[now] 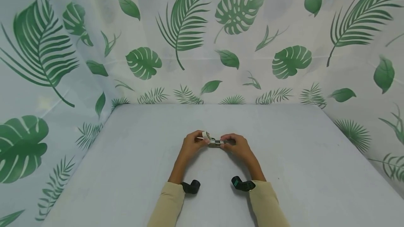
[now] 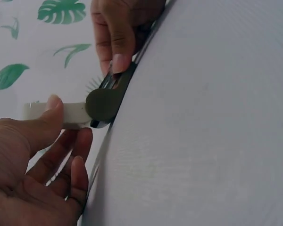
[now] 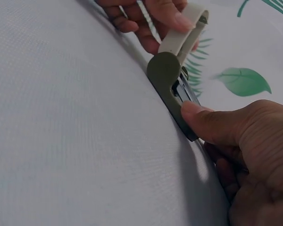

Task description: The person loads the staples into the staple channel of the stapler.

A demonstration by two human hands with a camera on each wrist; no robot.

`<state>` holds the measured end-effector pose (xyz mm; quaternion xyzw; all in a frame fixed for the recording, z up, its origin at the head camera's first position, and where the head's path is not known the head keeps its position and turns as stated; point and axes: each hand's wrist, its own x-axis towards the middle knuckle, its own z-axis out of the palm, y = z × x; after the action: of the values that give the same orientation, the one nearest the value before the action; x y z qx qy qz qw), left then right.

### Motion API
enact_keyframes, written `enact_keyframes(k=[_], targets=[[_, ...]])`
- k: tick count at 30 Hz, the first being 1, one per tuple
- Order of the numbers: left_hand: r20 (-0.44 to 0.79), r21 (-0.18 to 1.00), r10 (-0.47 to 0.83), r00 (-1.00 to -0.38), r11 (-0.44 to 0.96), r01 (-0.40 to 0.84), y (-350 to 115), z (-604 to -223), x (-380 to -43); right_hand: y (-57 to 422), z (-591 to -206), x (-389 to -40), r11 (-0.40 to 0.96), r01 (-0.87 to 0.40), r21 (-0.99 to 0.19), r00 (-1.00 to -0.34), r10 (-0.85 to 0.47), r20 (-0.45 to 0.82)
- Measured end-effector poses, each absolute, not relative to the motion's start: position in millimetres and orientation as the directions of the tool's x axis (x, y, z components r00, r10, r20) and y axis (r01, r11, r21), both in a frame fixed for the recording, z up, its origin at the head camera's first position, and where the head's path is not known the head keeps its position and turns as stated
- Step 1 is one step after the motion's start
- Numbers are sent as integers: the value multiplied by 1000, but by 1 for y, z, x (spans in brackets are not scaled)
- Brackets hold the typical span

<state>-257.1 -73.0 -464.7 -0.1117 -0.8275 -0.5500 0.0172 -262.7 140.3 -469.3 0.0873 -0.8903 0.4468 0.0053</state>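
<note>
A small stapler [image 1: 216, 143] with an olive-green base and a white top lies between the two hands, swung open at its hinge. My left hand [image 1: 190, 145] pinches the raised white top [image 2: 75, 114] between thumb and fingers. At the other end, my right hand [image 1: 238, 145] grips the green base [image 3: 166, 77], its thumb beside the metal staple channel [image 3: 186, 89]. The base is on or just above the table. Whether staples lie inside the channel I cannot tell.
The white-covered table [image 1: 126, 171] spreads around both hands. A white curtain [image 1: 195, 73] printed with green leaves stands along its back and sides. Dark wrist cameras [image 1: 191, 187] sit at the cuffs of the beige sleeves [image 1: 168, 202].
</note>
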Motion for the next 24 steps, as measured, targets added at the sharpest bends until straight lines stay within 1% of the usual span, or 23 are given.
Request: enact_keyframes(k=[3,7,12,14,18,24], targets=[[184,862,156,-970,449,235,-68,-463,-256,140,-471,-262,581,-160,-798,-986,-140,95],[249,789,185,-951,530,310,-62,-457,-255,140,-471,-261,584,-156,-797,-987,-122,104],[327,640,234,-916,659,396,-53,-445,-259,141,-467,-262,585,-175,-792,-985,-115,132],[326,565,258,-910,719,406,-50,-441,-260,141,-466,-262,589,-182,-787,-983,-116,141],[301,434,312,-901,796,421,-43,-434,-260,142,-465,-262,594,-182,-783,-983,-113,143],[318,241,378,-870,855,459,-33,-431,-256,140,-466,-261,578,-185,-794,-983,-117,144]])
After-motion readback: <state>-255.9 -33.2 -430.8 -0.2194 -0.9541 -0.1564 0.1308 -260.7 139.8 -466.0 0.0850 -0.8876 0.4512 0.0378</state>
